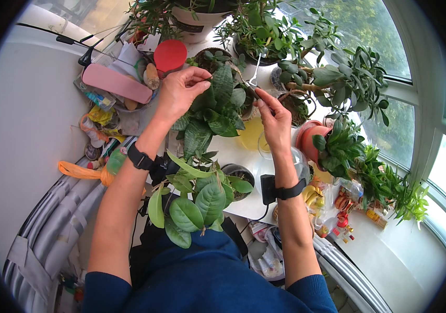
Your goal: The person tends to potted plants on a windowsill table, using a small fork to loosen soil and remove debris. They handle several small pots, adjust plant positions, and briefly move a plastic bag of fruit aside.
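My left hand (184, 92) is at the left of a potted plant with broad, patterned dark leaves (223, 86). Its thumb and fingertips come close together beside a tall leaf; whether they pinch anything is too small to tell. My right hand (274, 119) grips the dark handle of a small metal hand tool (255, 76). The tool's silver shaft points away from me, towards a leafy pot at the back. Below the hands, nearest my body, stands a plant with large, glossy green leaves (197, 199). A dark pot (242, 176) shows beside its foliage.
Jade-like succulents (332, 74) and a tipped terracotta-coloured pot (312, 143) line the window side. A clear glass vessel (299, 166) stands near my right forearm. A red round lid (170, 54) and a pink case (117, 83) lie at left. Silver-wrapped pipes (56, 203) run below.
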Tool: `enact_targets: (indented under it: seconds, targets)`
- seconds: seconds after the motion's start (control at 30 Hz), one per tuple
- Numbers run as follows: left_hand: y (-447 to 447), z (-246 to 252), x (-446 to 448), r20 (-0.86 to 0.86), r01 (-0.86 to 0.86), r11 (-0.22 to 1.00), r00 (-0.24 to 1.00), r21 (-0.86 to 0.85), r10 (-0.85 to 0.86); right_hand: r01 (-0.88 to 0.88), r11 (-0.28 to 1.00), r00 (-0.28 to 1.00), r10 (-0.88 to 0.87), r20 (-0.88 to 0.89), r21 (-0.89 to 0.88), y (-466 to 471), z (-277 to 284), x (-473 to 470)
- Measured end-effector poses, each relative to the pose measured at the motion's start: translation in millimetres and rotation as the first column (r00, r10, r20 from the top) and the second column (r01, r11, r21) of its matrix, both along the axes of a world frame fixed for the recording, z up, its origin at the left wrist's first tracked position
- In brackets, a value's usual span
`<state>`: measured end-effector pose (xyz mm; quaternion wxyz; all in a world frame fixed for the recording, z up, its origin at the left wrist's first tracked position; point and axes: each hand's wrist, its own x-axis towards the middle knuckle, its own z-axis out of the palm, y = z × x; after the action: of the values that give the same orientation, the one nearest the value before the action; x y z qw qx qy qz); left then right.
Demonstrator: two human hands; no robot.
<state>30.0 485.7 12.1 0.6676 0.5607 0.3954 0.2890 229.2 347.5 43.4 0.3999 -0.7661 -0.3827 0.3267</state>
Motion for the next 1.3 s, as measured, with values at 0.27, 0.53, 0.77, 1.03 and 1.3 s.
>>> enact_targets:
  seconds: [0.27, 0.53, 0.77, 1.03, 1.3]
  targets:
    - [2, -5, 1, 0.071, -0.046, 0.998, 0.997, 0.038, 0.043, 0.062, 0.996, 0.995, -0.067, -0.074, -0.062, 1, -10, -4]
    - [1, 9, 8, 0.056, -0.096, 0.987, 0.994, 0.128, 0.09, 0.251, 0.968, 0.904, -0.239, -0.355, -0.013, -5, 10, -3]
    - [-16, 35, -24, 0.053, 0.142, 0.989, 0.989, -0.047, -0.139, 0.294, 0.956, 0.752, -0.232, -0.617, 0.0, -14, 22, -4]
    - [-48, 53, -90, -0.048, -0.049, 0.994, 0.998, -0.099, 0.045, 0.332, 0.939, 0.79, -0.228, -0.569, 0.085, -37, 16, 5]
    - [-104, 70, -152, -0.238, -0.256, 0.952, 0.948, -0.168, 0.213, 0.237, 0.969, 0.971, -0.235, 0.032, -0.069, -92, -1, 2]
